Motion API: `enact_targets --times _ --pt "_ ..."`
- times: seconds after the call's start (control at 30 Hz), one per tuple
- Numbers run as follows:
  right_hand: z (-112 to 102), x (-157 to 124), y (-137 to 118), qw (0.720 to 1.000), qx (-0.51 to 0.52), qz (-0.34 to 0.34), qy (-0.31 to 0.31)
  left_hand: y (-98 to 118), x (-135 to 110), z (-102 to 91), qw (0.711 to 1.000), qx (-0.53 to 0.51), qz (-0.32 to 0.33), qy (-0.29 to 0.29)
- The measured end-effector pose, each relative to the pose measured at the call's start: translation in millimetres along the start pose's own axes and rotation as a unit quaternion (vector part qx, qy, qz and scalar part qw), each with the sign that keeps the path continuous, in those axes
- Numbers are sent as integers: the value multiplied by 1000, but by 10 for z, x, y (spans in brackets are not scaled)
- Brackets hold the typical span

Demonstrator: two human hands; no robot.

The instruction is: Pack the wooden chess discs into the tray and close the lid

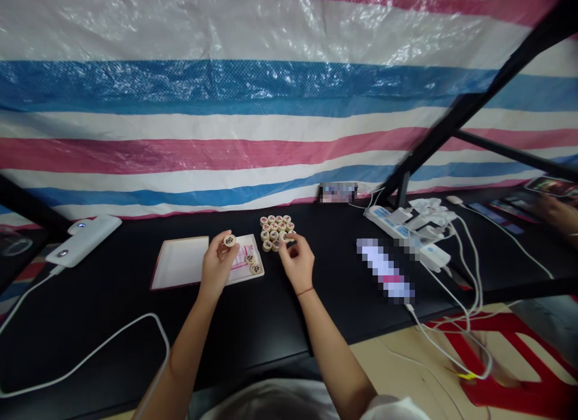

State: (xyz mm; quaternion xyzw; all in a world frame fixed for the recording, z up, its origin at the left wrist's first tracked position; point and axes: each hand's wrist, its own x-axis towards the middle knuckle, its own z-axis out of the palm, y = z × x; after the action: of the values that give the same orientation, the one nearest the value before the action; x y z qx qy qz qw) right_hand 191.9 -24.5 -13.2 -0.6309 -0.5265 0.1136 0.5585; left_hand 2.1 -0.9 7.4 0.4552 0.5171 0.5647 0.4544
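Note:
My left hand (218,264) is closed on a round wooden chess piece (229,240), held up over the right part of a shallow white box tray (180,262). Two more pieces (253,263) lie in the tray's right corner. A cluster of several round wooden pieces (275,225) sits on the black table (112,323) just right of the tray. My right hand (295,260) reaches to the cluster's near right edge, its fingertips pinching a piece there (286,238).
Two white power banks (83,239) with a white cable (90,354) lie at the left. A white power strip (406,230) with plugs and cords sits at the right. Behind the table hangs a striped tarp (226,106). Another person's hand (557,212) shows far right.

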Motion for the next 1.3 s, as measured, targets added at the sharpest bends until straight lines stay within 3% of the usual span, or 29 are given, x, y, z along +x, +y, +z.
enact_targets --times 0.07,0.17,0.4,0.57,0.67,0.77,0.9,1.1,1.3 --pt "-64 19 75 998 -31 49 23 28 -16 9 1000 6 -15 -4" --pt "-141 23 174 993 -79 83 -4 66 -42 25 999 15 -30 -11" --pt "-145 12 287 980 -169 29 -101 0 -60 21 996 74 -13 -57" --pt "-135 -20 83 996 -66 -7 -60 -35 -119 43 964 225 125 -65" --pt "-65 -96 -85 989 43 -47 -137 -81 -180 93 922 295 215 -127" --pt "21 -169 -177 975 83 -70 -195 -157 -221 142 893 322 260 -178" --pt "23 -159 -146 978 78 -56 -184 -182 -232 174 873 344 289 -192" --pt "-129 9 144 998 -55 6 13 -64 -188 117 873 354 298 -155" --pt "-103 8 349 988 -136 -12 -67 -17 -133 47 885 347 276 -141"
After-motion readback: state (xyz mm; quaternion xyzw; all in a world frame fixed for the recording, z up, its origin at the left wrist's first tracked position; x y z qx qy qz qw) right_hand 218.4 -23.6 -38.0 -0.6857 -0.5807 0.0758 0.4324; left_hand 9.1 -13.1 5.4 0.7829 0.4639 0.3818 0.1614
